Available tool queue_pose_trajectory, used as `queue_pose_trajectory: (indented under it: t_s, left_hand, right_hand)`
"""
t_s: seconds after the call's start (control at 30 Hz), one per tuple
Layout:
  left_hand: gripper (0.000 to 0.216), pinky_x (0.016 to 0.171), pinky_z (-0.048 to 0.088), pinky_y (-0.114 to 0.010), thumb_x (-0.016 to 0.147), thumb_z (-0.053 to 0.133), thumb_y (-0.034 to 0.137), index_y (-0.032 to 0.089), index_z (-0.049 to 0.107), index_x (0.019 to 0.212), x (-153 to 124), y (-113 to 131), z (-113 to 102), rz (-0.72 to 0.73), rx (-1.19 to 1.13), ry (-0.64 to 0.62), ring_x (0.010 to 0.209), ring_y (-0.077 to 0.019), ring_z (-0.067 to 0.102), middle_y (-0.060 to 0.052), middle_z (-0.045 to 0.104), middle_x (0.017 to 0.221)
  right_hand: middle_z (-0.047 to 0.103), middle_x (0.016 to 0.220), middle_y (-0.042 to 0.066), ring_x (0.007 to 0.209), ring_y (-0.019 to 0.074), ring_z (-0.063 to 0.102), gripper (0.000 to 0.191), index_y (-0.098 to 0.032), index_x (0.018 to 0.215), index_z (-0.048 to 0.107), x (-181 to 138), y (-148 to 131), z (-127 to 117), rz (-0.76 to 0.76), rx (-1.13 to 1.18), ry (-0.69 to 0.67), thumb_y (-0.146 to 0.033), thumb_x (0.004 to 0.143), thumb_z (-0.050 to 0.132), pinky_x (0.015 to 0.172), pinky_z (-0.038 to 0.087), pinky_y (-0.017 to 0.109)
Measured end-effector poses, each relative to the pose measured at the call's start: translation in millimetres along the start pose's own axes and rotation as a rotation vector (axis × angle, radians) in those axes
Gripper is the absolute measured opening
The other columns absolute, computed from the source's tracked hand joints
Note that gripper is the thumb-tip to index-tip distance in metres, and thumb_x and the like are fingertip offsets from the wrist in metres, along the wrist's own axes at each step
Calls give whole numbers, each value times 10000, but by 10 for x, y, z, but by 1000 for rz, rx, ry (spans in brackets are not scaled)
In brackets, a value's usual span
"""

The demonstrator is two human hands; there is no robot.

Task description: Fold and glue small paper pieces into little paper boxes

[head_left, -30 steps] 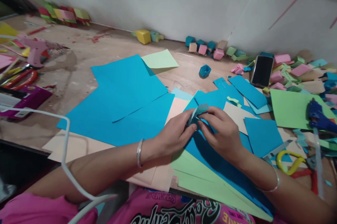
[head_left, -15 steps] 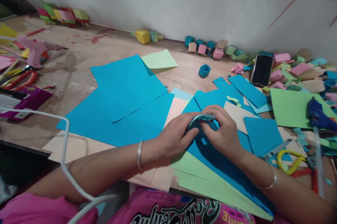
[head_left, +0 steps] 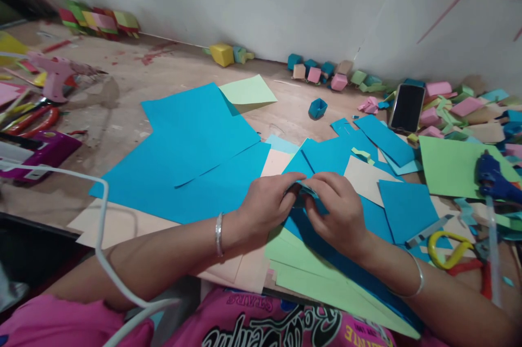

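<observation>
My left hand (head_left: 267, 205) and my right hand (head_left: 340, 211) meet over the sheets in front of me, fingers pinched together on a small folded blue paper piece (head_left: 305, 191). Most of that piece is hidden between my fingertips. Both wrists wear a silver bangle. Under the hands lie large blue paper sheets (head_left: 191, 151) and light green sheets (head_left: 318, 276). A finished small blue paper box (head_left: 317, 108) stands alone farther back on the wooden table (head_left: 134, 91).
A phone (head_left: 406, 107) leans among pink, green and blue paper cubes by the wall. A blue glue gun (head_left: 491, 177) and yellow-handled scissors (head_left: 448, 249) lie at right. A pink glue gun (head_left: 57, 72), red scissors and a purple tool sit at left; a white cable (head_left: 101, 211) crosses near me.
The pale flap of the small paper piece, raised a second ago, has been folded down and the piece is now tucked lower between my fingertips. My hands stayed in place.
</observation>
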State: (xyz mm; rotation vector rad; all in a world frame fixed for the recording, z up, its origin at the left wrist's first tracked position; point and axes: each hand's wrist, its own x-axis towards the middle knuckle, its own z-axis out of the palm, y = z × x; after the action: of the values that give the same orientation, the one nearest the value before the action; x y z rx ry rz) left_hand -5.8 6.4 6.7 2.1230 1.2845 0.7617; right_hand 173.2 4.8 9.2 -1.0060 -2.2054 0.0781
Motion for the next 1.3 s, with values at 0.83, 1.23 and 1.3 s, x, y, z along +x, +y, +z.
queue_pose_trajectory:
  t_s: [0.83, 1.23, 1.3]
  left_hand:
    - [145, 766, 594, -333, 852, 608, 113, 218, 653, 942, 8, 29, 13, 70, -253, 110, 1106, -222, 583, -95, 584, 1165]
    - [261, 725, 579, -300, 747, 734, 227, 206, 568, 947, 49, 29, 15, -134, -482, 145, 889, -175, 642, -60, 635, 1026]
    - [235, 695, 575, -291, 804, 683, 277, 204, 578, 1001, 62, 46, 6, -200, -616, 124, 840, -159, 645, -70, 645, 1039]
  right_hand:
    - [671, 938, 49, 761, 157, 621, 284, -189, 969, 620, 97, 184, -64, 391, 295, -34, -64, 725, 548, 649, 517, 284]
    - [710, 915, 58, 889, 198, 657, 114, -209, 918, 640, 107, 189, -99, 78, 174, -46, -130, 848, 597, 752, 534, 341]
    - [724, 920, 57, 882, 199, 670, 146, -213, 928, 654, 92, 192, -100, 57, 145, -32, -110, 855, 580, 744, 536, 343]
